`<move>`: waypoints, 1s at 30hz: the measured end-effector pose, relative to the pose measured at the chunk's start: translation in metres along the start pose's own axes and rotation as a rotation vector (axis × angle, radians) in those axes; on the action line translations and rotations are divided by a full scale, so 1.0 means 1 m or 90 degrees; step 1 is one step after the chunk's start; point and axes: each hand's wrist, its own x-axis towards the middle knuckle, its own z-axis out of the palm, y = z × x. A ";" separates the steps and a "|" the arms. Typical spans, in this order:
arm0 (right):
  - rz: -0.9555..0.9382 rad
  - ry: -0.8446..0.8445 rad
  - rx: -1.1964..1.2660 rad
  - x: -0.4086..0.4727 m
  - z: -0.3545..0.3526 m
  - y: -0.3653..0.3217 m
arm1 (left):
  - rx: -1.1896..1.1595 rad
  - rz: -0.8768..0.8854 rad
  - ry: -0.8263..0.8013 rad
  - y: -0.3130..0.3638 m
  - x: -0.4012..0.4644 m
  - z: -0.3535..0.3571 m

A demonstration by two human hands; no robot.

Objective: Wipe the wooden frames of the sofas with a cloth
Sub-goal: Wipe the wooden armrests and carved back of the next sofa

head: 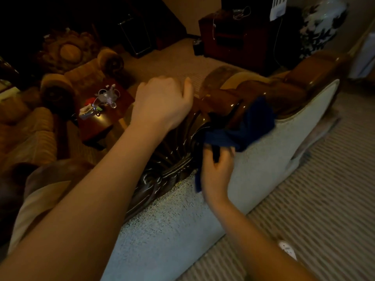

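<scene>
I stand behind a sofa whose glossy carved wooden frame point(174, 157) runs along the top of its pale upholstered back point(182, 218). My right hand point(218, 171) grips a dark blue cloth point(243, 128), which lies against the carved wood near a rounded scroll point(221, 88). My left hand point(162, 102) rests on top of the frame with fingers curled over its far side; whether it holds anything is hidden.
A small wooden side table point(105, 116) with keys and small items stands beyond the sofa. More sofas with round wooden arms point(58, 92) sit at left. A dark cabinet point(233, 37) and a large patterned vase point(322, 25) stand at the back. Striped carpet point(314, 189) at right.
</scene>
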 end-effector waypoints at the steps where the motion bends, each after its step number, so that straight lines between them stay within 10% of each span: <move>1: 0.000 -0.024 0.007 0.004 -0.003 -0.003 | -0.009 -0.004 0.000 -0.001 0.000 -0.001; 10: 0.056 -0.024 0.034 0.034 -0.009 -0.030 | -0.029 -0.022 0.009 0.004 -0.003 -0.003; 15: -0.108 -0.127 -0.038 -0.023 0.008 -0.033 | -0.025 -0.033 0.035 0.005 -0.007 -0.004; 21: -0.074 0.097 -0.046 0.057 0.021 -0.060 | -0.134 -0.095 0.060 0.003 -0.011 -0.008; 30: -0.174 -0.075 -0.147 -0.013 0.012 -0.016 | -0.220 -0.138 0.060 0.000 -0.011 -0.007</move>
